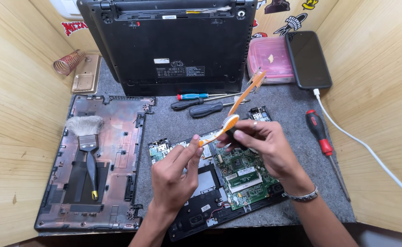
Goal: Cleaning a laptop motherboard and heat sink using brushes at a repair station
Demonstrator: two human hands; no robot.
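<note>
My left hand (173,176) pinches the lower end of an orange toothbrush (246,93) between thumb and fingertips. My right hand (265,146), with a ring and a metal bracelet, closes on the brush just below its white bristles; something dark shows under those fingers. The handle points up and to the right. Both hands hover over a green motherboard (244,176) sitting in an opened black laptop base (196,219) on a grey mat.
A removed laptop bottom cover (114,137) lies at left with a flat paintbrush (86,132) on it. A closed black laptop (173,41) stands behind. Screwdrivers (201,103) lie mid-mat, and a red one (320,132) at right. A phone (308,59) with a white cable (370,151) and a pink box (269,57) are back right. Wooden walls surround the mat.
</note>
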